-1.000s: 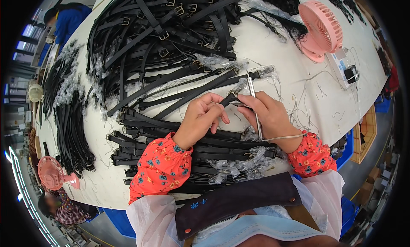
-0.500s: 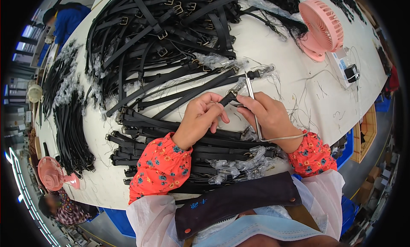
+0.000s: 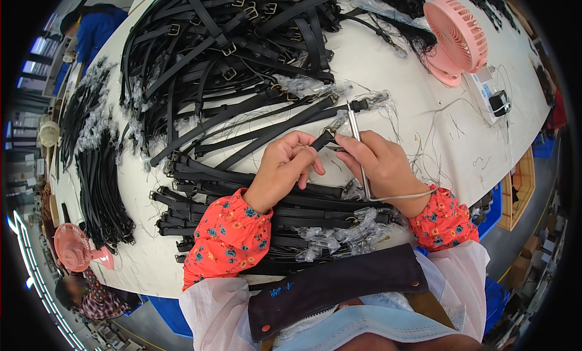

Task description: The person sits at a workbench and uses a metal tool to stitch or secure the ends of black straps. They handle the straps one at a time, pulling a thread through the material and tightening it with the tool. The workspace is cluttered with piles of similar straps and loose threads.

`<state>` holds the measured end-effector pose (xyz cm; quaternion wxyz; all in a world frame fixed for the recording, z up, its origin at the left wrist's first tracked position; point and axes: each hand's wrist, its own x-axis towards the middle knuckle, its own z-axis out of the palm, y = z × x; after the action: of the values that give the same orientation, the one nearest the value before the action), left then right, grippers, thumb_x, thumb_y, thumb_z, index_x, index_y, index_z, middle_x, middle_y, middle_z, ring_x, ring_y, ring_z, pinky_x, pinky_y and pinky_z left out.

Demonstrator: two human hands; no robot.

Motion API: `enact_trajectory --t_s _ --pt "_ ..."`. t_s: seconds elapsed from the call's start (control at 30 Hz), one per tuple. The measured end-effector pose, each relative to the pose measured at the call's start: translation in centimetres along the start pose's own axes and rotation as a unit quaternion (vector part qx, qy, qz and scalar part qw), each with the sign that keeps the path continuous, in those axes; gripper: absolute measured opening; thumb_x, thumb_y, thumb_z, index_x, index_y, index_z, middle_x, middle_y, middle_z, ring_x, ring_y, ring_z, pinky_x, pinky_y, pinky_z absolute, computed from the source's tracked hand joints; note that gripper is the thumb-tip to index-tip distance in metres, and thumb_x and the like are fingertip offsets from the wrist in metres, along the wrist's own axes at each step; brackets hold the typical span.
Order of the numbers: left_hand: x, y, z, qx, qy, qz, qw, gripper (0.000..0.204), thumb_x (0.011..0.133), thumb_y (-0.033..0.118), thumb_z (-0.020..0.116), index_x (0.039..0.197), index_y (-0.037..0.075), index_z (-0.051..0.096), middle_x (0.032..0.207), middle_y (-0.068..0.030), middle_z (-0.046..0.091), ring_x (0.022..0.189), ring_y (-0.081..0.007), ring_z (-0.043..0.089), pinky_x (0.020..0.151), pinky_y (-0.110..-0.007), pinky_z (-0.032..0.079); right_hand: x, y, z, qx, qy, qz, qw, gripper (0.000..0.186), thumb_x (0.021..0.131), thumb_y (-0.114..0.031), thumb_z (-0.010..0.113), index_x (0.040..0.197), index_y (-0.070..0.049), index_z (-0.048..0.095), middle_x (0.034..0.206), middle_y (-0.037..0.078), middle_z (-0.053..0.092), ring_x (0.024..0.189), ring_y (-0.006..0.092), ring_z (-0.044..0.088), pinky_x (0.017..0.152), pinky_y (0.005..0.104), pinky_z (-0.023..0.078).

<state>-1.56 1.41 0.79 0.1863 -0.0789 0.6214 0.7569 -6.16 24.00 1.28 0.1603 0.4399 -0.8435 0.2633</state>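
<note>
My left hand (image 3: 285,169) pinches the end of a black strap (image 3: 322,140) with a metal buckle, which points toward my right hand. A slim silver pen-shaped tool (image 3: 354,122) with a cord at its lower end is held in my right hand (image 3: 383,169), its tip pointing away from me. The right fingertips are close beside the buckle end; whether they touch it is hard to see. A small dark piece by those fingertips is too small to name. Below both hands lies a stack of black buckled straps (image 3: 291,210), some with clear plastic wrap (image 3: 339,239) at the ends.
A large heap of black straps (image 3: 242,42) covers the far middle of the white table (image 3: 418,123). More straps (image 3: 103,193) lie at the left. Pink fans stand at the far right (image 3: 458,39) and left (image 3: 71,247). A white power strip (image 3: 482,96) and loose threads lie right.
</note>
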Motion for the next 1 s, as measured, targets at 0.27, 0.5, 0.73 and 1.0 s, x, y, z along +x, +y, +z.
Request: enact_trajectory --t_s 0.27,0.5,0.73,1.0 --pt "0.0 -0.1 0.1 0.006 0.006 0.0 1.0 0.019 0.101 0.014 0.056 0.113 -0.001 0.054 0.083 -0.0146 0.072 0.05 -0.009 0.053 0.05 -0.021 0.039 -0.1 0.0 -0.2 -0.013 -0.014 -0.006 1.0 0.034 0.086 -0.014 0.077 0.116 -0.006 0.064 0.082 0.007 0.053 0.067 0.0229 0.062 0.052 0.0351 0.051" --pt "0.0 0.1 0.0 0.011 -0.003 -0.008 1.0 0.02 0.101 0.014 0.055 0.115 -0.001 0.055 0.082 -0.0138 0.071 0.05 -0.0083 0.052 0.05 -0.021 0.038 0.0 0.0 0.2 0.015 0.002 0.006 1.0 0.034 0.085 -0.013 0.078 0.116 -0.006 0.065 0.082 0.008 0.054 0.065 0.023 0.062 0.052 0.0351 0.051" --pt "0.0 0.5 -0.3 -0.007 -0.023 -0.035 0.999 0.02 0.101 0.015 0.054 0.114 0.001 0.058 0.081 -0.0112 0.071 0.049 -0.0061 0.05 0.049 -0.021 0.036 -0.3 0.3 1.0 0.125 0.03 0.045 0.991 0.034 0.086 -0.01 0.078 0.117 -0.006 0.064 0.086 0.01 0.059 0.061 0.0254 0.062 0.052 0.0353 0.051" --pt "0.1 0.1 -0.4 0.012 -0.044 -0.044 0.998 0.018 0.1 0.015 0.055 0.114 0.003 0.058 0.08 -0.0103 0.071 0.048 -0.0056 0.049 0.048 -0.021 0.033 -0.1 0.1 0.6 0.163 0.056 0.064 0.983 0.035 0.086 -0.009 0.078 0.118 -0.007 0.064 0.084 0.009 0.06 0.061 0.0257 0.063 0.052 0.0358 0.051"
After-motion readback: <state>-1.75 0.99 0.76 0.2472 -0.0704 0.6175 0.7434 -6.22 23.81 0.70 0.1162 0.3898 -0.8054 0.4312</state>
